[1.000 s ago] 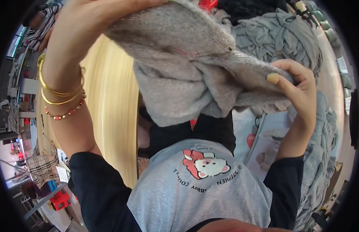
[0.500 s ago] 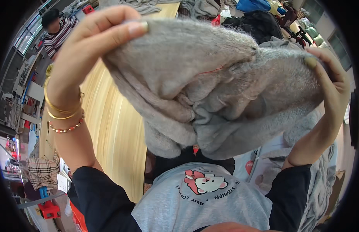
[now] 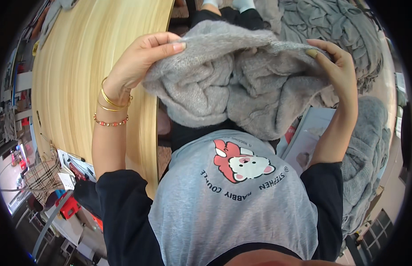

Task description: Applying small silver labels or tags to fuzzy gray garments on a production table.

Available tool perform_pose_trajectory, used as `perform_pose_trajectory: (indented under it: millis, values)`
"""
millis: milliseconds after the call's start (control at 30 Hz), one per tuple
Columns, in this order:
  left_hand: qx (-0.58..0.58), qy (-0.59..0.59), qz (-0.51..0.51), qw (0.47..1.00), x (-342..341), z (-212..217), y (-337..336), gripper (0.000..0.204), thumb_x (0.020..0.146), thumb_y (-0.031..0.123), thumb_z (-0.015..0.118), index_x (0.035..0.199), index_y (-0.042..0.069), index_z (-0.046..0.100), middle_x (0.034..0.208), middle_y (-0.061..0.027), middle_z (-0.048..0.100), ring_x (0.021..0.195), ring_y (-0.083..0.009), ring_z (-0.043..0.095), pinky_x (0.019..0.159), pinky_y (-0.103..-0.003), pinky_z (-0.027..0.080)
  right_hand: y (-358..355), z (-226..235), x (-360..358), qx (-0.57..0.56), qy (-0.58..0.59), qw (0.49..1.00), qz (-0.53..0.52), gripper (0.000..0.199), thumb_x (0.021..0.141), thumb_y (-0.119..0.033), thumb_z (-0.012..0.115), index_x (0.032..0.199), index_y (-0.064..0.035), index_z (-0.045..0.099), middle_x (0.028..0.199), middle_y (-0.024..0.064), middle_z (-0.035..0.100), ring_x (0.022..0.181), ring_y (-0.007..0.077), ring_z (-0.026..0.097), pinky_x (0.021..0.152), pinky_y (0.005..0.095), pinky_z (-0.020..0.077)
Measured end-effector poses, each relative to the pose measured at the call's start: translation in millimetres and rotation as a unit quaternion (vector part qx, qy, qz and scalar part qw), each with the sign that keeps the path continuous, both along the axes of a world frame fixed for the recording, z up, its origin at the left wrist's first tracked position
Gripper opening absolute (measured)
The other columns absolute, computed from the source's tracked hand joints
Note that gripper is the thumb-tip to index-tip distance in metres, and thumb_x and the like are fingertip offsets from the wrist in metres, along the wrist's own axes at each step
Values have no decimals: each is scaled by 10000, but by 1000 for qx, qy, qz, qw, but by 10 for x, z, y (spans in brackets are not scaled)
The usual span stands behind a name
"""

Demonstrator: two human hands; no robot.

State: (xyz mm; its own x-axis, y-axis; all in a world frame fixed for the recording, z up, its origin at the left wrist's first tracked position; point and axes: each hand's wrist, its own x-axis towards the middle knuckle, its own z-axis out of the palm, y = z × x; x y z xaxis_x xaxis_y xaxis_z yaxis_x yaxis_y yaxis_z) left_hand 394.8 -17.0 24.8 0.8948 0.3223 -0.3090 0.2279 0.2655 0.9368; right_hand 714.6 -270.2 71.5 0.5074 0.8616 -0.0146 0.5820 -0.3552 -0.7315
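Observation:
A fuzzy grey knitted garment (image 3: 255, 84) hangs in folds between my two hands, above my lap. Its upper edge is stretched sideways. My left hand (image 3: 155, 53) pinches this edge at the left, thumb on the near side and fingers behind. At the right end my right hand (image 3: 332, 62) grips the same edge between thumb and fingers. Inside the edge the knit bunches into deep creases. Which part of the garment the edge belongs to, I cannot tell.
A pale wooden table (image 3: 82, 80) stands at my left. Heaps of grey knitwear (image 3: 332, 33) lie at the far right, with another grey pile (image 3: 363, 155) beside my right arm. A checked cloth (image 3: 42, 175) and a red plastic stool (image 3: 69, 207) are at the lower left.
Both hands have come down and closer to my body with the garment, still gripping its edge. The view has tilted downward, so my legs and more of the table show.

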Motion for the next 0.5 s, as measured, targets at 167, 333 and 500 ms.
perform_pose_trajectory:
  millis: [167,333,500]
  values:
    - [-10,-13,19,1000,-43,3,-77,192,949,172,671,1057,14,689,939,1,699,849,-38,628,774,-198,504,-70,-167,47,6,66,998,26,250,860,-97,706,1095,-16,730,887,-21,689,818,52,598,757,198,465]
    - [-21,-28,36,999,-19,0,-214,170,932,142,687,1054,24,677,945,5,693,859,-36,632,770,-194,507,-105,-304,63,-8,73,997,4,239,866,-88,711,1097,-29,732,914,-21,684,823,34,586,750,180,453]
    - [8,-19,26,999,-33,-38,-256,158,914,114,704,1042,30,666,934,20,678,845,-26,615,765,-181,493,-133,-394,60,-9,87,996,-16,233,881,-94,703,1100,-20,728,951,-8,696,857,47,608,763,184,468]
